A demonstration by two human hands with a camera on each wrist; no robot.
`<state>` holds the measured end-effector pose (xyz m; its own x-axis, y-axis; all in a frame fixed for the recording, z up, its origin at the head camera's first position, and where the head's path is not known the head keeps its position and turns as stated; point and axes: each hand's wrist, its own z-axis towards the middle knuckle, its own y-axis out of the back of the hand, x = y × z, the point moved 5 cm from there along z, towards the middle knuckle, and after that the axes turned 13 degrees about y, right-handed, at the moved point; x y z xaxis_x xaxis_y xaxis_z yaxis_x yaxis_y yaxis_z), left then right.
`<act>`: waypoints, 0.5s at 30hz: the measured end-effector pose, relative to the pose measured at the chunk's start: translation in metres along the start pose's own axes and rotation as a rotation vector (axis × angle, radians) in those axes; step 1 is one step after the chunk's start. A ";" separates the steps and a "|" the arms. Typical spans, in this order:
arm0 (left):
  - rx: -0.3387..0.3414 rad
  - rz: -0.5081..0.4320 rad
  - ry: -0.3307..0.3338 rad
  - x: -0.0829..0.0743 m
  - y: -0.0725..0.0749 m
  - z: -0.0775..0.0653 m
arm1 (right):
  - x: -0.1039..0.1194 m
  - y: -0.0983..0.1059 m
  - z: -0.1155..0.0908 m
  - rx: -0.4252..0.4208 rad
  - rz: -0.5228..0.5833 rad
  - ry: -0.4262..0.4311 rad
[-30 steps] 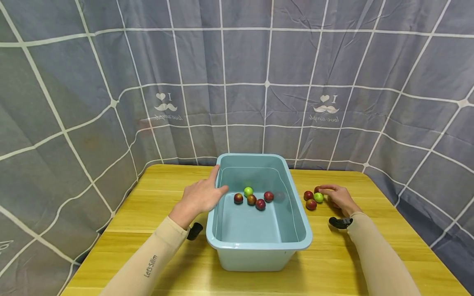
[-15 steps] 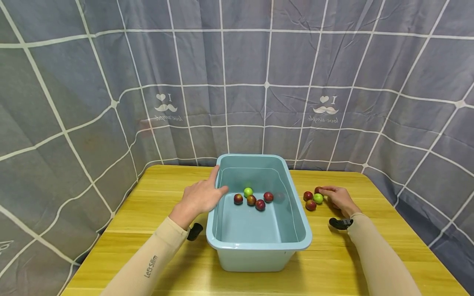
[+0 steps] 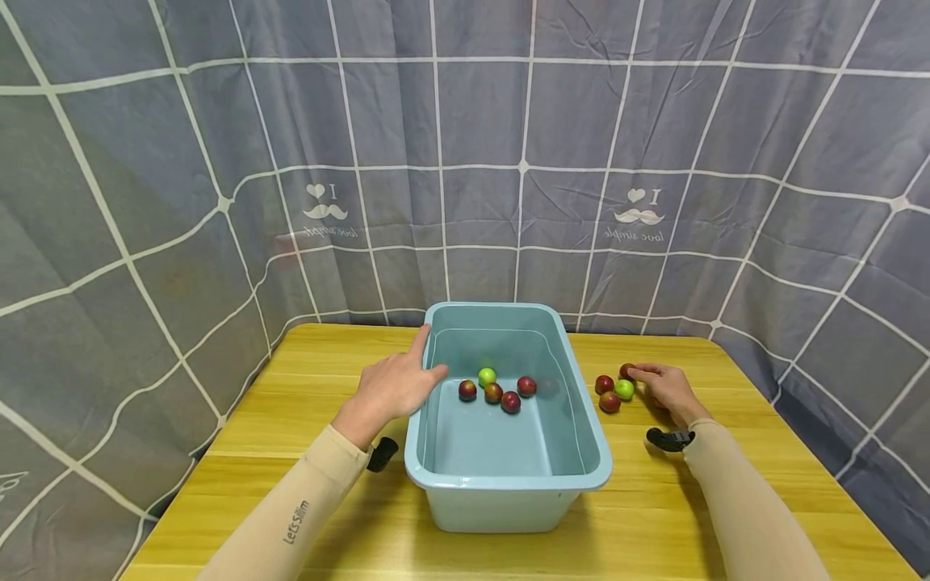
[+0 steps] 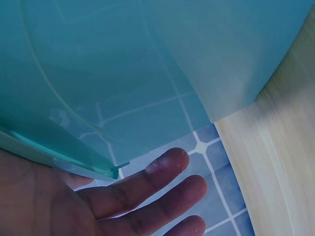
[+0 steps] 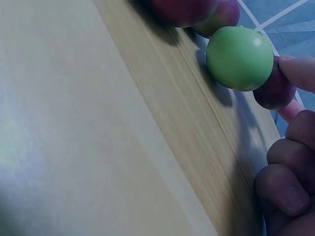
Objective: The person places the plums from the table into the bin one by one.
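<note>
A light blue plastic basin [image 3: 508, 483] stands mid-table. Over its left rim lies the thumb of my left hand [image 3: 392, 387]; in the left wrist view the other fingers [image 4: 167, 204] extend fairly straight outside the wall. Inside the basin are a small green fruit [image 3: 487, 377] and several dark red plums [image 3: 511, 402]. To the basin's right, my right hand [image 3: 670, 390] pinches a dark red plum [image 5: 275, 88] between thumb and index finger, its other fingers curled. Beside that plum sit a green fruit [image 5: 239, 58] and two more red plums [image 3: 609, 402].
The wooden table [image 3: 305, 363] carries everything. A grey curtain [image 3: 479, 113] with white grid lines hangs around its back and sides. Each wrist wears a black strap [image 3: 669, 439]. The basin's right wall stands between the loose fruit and the basin's inside.
The plum at my right fingertips has shifted slightly to the right, away from the neighbouring red plum. My left hand and the basin stay in place.
</note>
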<state>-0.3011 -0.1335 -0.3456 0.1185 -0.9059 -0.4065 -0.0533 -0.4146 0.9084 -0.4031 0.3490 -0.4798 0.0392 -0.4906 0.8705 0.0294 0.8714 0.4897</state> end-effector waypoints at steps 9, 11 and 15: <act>0.001 0.007 0.009 0.000 0.000 0.000 | 0.005 0.007 -0.007 -0.076 -0.066 0.045; 0.002 0.008 0.011 0.000 0.000 0.000 | 0.009 0.010 -0.007 -0.076 -0.085 0.080; 0.002 0.003 0.008 -0.001 0.001 -0.001 | 0.021 0.019 -0.008 -0.075 -0.159 0.141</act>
<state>-0.3003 -0.1332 -0.3445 0.1264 -0.9063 -0.4034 -0.0556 -0.4125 0.9093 -0.3936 0.3556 -0.4530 0.1677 -0.6221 0.7648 0.1204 0.7829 0.6104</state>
